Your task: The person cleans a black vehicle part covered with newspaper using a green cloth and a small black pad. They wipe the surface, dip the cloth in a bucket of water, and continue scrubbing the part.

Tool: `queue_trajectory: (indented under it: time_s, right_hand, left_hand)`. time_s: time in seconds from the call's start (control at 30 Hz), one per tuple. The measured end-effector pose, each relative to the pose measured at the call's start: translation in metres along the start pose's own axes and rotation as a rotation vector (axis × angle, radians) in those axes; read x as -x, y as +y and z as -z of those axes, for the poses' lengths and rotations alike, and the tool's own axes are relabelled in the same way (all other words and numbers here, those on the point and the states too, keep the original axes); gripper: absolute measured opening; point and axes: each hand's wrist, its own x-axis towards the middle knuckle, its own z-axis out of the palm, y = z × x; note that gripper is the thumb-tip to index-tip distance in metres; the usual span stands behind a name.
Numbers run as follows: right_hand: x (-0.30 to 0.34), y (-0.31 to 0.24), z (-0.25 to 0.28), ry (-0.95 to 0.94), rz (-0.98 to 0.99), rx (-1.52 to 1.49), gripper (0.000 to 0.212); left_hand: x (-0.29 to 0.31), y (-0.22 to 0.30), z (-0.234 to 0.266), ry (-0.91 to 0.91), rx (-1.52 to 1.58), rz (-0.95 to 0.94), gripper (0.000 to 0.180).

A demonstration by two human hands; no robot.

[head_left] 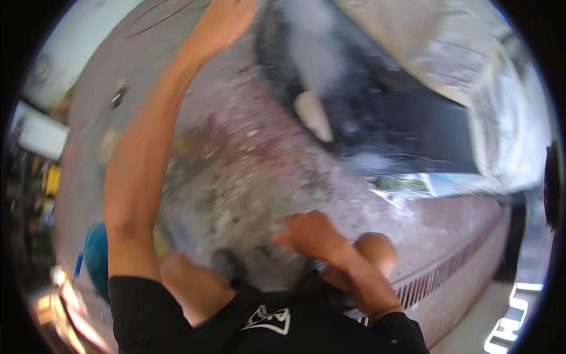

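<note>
My left arm stretches up to the far edge, where my left hand [227, 26] is cut off beside a black panel that looks like car bodywork [383, 100]. The fingers of this hand are out of the picture. Cloudy grey patches mark the panel, and a pale oval area [314, 115] shows near its left edge. Close to my right knee [377, 251] hovers my right hand [312, 235], apart from the panel. Motion blur smears its fingers, with the thumb side toward the left; nothing can be made out in it.
Whitish sheeting [501, 112] covers the area right of the panel, with printed paper [407, 186] under its lower edge. The floor [236, 159] is stained and speckled. A slotted drain grate [436, 277] runs at right. A teal round thing [96, 259] is by my left elbow.
</note>
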Motion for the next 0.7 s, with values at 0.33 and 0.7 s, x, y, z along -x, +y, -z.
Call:
queue_trajectory:
  time_s: [0.33, 0.7]
  right_hand:
    - [-0.065, -0.104, 0.026, -0.012, 0.195, -0.084, 0.042]
    - [-0.145, -0.172, 0.010, -0.101, 0.274, -0.045, 0.039]
  left_hand:
    - [0.319, -0.063, 0.372, -0.223, -0.499, 0.461, 0.036]
    - [0.534, -0.287, 0.328, -0.792, -0.568, 1.359, 0.068]
